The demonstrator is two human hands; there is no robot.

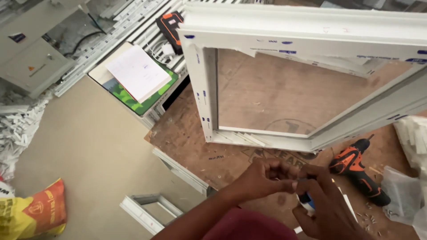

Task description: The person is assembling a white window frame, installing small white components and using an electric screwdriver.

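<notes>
Both hands are down at the near edge of the bench, bunched together over one small thing. The left hand is curled into a loose fist, fingertips pinching at something tiny where it meets the other hand. The right hand is wrapped around a small white and blue object, maybe a marker or tube, but it's mostly covered so I can't tell what it is. That object sits right between the two hands, near the bench's front edge.

Just beyond the hands lies a white window frame flat on the brown plywood bench, its open middle showing the wood underneath. Blue-printed protective film is peeling off in spots along the frame.

To the right of the hands, an orange and black drill lies on its side on the bench, with a few screws scattered near it. Far right there's a crumpled clear plastic bag.

Far left of the frame, a white notepad lies on a green book, and a second orange and black tool sits at the far edge. Down on the floor, near left, there's a yellow and orange sack and a small white frame.
</notes>
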